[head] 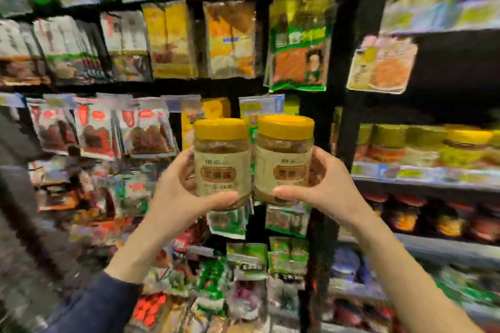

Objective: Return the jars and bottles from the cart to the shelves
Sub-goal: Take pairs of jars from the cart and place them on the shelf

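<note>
- Yellow screw lids topped two matching clear jars, held up side by side in front of the shelving; both stood upright, brownish contents visible through the walls above and below cream labels.
- Left hand (180, 192) was wrapped around the left jar (222, 163): thumb across the lower front under the label, fingers behind the left side of the jar. Grip closed on the jar.
- Right hand (323, 188) was wrapped around the right jar (284, 158): thumb pressed across the lower front edge, fingers curled behind the right side. Grip closed on the jar.
- Jars sat just beside each other, shoulders near touching; whether they actually touched could not be told.
- Dark blue sleeve (94, 308) covered the left forearm; right forearm was bare.
- Behind the jars, hanging snack packets (230, 38) filled the upper rows, with red-printed packets (94, 130) lower left. Detail heavily blurred; print unreadable.
- Black upright post (346, 67) divided this bay from the right-hand shelves (422, 174).
- On the right-hand shelves, a row of yellow-lidded containers (468, 143) sat at roughly jar height, well apart from the held jars. Whether they matched the held jars could not be told.
- Cart not in view.
</note>
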### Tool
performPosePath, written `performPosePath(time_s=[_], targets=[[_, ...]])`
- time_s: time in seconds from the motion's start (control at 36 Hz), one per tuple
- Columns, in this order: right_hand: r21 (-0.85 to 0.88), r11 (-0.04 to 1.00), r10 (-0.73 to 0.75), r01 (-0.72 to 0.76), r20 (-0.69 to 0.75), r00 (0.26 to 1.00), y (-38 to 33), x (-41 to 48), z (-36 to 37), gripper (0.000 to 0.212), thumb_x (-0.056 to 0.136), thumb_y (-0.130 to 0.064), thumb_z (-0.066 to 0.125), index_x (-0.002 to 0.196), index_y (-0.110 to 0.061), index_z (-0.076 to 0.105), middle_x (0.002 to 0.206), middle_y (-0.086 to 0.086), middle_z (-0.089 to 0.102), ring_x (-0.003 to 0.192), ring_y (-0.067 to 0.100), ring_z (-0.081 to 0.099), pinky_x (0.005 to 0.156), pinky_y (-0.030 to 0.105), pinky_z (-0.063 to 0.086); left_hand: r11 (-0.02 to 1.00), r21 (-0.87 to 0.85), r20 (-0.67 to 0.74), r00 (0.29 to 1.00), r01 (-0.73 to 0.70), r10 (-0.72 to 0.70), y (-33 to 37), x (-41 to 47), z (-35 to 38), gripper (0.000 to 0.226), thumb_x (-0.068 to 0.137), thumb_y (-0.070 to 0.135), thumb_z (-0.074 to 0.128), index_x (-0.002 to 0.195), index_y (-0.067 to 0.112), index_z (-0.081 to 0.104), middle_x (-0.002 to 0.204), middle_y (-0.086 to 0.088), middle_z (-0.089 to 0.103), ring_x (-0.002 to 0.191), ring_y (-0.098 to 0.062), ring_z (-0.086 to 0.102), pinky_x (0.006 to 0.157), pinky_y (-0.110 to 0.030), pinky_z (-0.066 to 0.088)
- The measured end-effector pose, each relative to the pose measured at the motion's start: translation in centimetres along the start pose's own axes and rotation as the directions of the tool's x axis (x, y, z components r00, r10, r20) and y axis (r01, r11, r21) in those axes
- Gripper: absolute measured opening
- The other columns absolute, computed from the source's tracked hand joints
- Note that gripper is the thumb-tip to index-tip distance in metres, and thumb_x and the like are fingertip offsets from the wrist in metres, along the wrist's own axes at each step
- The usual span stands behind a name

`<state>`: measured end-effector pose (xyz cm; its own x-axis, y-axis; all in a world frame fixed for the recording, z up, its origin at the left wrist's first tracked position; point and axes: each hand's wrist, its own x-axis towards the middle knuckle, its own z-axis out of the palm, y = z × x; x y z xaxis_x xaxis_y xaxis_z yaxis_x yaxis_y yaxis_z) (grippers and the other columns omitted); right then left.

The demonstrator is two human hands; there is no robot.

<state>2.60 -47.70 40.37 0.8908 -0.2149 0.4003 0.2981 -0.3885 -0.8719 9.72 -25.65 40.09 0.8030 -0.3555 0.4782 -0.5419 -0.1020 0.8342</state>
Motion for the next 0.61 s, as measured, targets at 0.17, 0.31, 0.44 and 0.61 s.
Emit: performPosePath(time_s=[0.17, 0.31, 0.44, 0.61], targets=[[-0.066, 0.997, 0.032, -0.046, -0.193, 0.981, -0.7, -6.3, -7.6, 0.065, 0.05, -0.019, 0.087, 0.107, -0.027, 0.057, 0.105, -0.007, 0.07, 0.095, 0.001, 0.067, 0.08, 0.015, 0.052, 0.992, -0.114, 0.203, 0.977, -0.045, 0.068, 2.8, 0.5, 8.1, 0.071, 0.044, 0.029, 0.084, 0.106, 0.043, 0.051, 0.093, 0.025, 0.07, 0.091, 0.009, 0.064, 0.072, -0.006, 0.049], [-0.168, 0.983, 0.015, -0.08, -0.355, 0.935, -1.8, -11.3, -13.5, 0.062, 0.054, -0.014, 0.088, 0.109, -0.02, 0.06, 0.102, -0.006, 0.071, 0.091, -0.001, 0.067, 0.077, 0.013, 0.051, 0.974, -0.208, 0.329, 0.932, -0.088, 0.154, 5.5, 0.6, 14.8, 0.087, 0.043, 0.031, 0.092, 0.12, 0.032, 0.052, 0.104, 0.014, 0.069, 0.094, 0.005, 0.065, 0.073, -0.008, 0.05], [-0.203, 0.973, -0.001, -0.109, -0.477, 0.879, -2.4, -15.9, -19.3, 0.064, 0.054, -0.022, 0.085, 0.113, -0.017, 0.06, 0.104, -0.004, 0.072, 0.095, 0.006, 0.068, 0.081, 0.02, 0.054, 0.942, -0.324, 0.449, 0.863, -0.086, 0.233, 8.1, 0.6, 21.0, 0.112, 0.039, 0.047, 0.09, 0.136, 0.026, 0.039, 0.118, 0.001, 0.066, 0.108, -0.01, 0.065, 0.088, -0.028, 0.055], [-0.231, 0.963, -0.022, -0.136, -0.573, 0.82, -2.7, -20.8, -26.5, 0.06, 0.056, -0.017, 0.083, 0.112, -0.015, 0.061, 0.102, -0.003, 0.073, 0.093, 0.006, 0.069, 0.076, 0.017, 0.053, 0.917, -0.381, 0.496, 0.81, -0.122, 0.314, 12.0, -0.7, 29.6, 0.096, 0.045, 0.041, 0.09, 0.126, 0.044, 0.04, 0.124, 0.004, 0.063, 0.112, -0.008, 0.062, 0.092, -0.032, 0.053]])
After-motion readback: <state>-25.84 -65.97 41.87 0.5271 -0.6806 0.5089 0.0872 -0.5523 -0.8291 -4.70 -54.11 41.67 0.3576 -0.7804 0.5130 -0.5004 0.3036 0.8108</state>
